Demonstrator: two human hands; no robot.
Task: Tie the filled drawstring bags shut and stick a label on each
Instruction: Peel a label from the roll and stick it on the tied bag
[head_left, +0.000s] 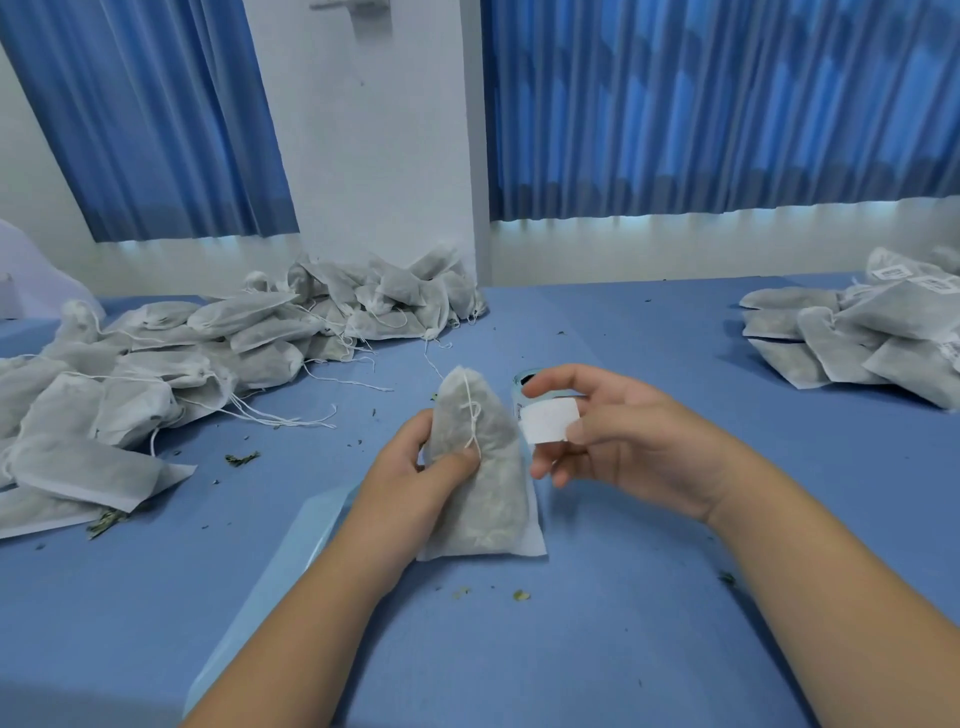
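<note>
A wide blue cloth-covered table (623, 649) is strewn with dried leaf crumbs. A large heap of white fabric drawstring bags with loose strings (171, 364) is piled along its left side, and a smaller pile of bags bearing printed labels (872, 332) is laid at the far right. Near the middle, a filled white fabric drawstring bag (483, 499) is gripped by the left hand (415, 483), the thumb pressed on its tied white string (471, 415). A blank white rectangular label (550, 421) is pinched by the right hand (623, 447), just beside the bag's right edge. A blue label roll (522, 384) is partly hidden behind it
</note>
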